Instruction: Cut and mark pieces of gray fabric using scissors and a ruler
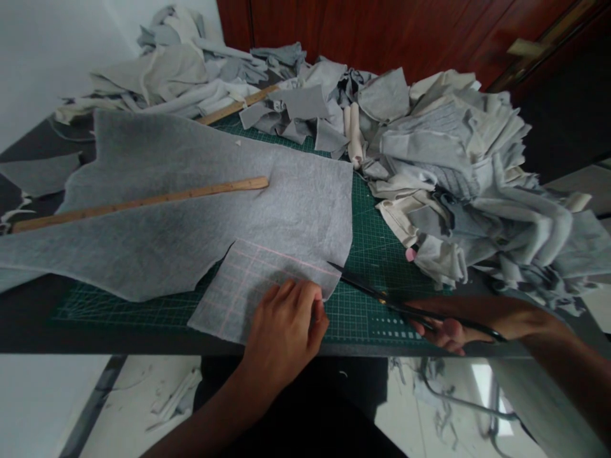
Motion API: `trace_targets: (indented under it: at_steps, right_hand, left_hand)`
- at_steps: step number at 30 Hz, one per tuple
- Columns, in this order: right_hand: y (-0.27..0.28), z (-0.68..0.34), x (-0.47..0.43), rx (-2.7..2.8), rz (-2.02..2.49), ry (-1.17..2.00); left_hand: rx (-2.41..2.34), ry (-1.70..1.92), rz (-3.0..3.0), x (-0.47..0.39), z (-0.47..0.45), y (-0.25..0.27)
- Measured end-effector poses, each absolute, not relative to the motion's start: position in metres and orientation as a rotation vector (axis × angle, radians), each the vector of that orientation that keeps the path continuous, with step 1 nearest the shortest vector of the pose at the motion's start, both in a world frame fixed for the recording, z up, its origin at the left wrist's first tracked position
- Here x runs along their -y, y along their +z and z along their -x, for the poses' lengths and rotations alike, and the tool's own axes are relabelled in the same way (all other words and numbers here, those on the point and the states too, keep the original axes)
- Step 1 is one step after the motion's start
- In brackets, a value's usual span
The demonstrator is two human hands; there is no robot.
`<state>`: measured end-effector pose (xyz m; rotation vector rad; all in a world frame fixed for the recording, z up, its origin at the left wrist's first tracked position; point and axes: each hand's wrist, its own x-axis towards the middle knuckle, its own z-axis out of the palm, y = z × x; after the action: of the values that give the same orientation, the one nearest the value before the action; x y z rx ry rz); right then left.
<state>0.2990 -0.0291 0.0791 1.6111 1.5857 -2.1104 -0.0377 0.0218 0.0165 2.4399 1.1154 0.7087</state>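
Observation:
A large sheet of grey fabric [305, 197] is spread over a green cutting mat [367, 248]. Its near part, a panel marked with pink chalk lines [224, 286], is separated along the left by a cut but still joined farther right. My left hand [289, 318] rests on this panel, fingers curled and thumb by its right edge. My right hand [443, 331] grips black scissors [365, 289] by the handles. Their blades reach into the fabric from the right, along the top pink line. How far the blades are apart is hard to tell.
A wooden ruler [143, 202] lies across the fabric; another wooden strip [238, 105] lies behind it. Piles of grey and cream cloth [443, 140] crowd the table's right and back, with more cloth [162, 70] at the back left. A pink chalk piece [410, 254] sits right of the mat.

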Motion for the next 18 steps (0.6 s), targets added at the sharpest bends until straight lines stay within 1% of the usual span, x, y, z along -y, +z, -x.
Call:
trace_targets:
  at_steps: [3, 13, 18]
  right_hand:
    - [0.084, -0.291, 0.017, -1.566, -1.453, -2.079]
    - [0.085, -0.280, -0.002, -1.598, -1.443, -2.067]
    - [0.086, -0.273, -0.008, -1.599, -1.390, -2.112]
  left_hand:
    - [-1.077, 0.705, -2.453, -0.021, 0.038, 0.014]
    - [-1.069, 0.734, -2.467, -0.019, 0.039, 0.011]
    - [-1.071, 0.712, -2.459, -0.019, 0.039, 0.011]
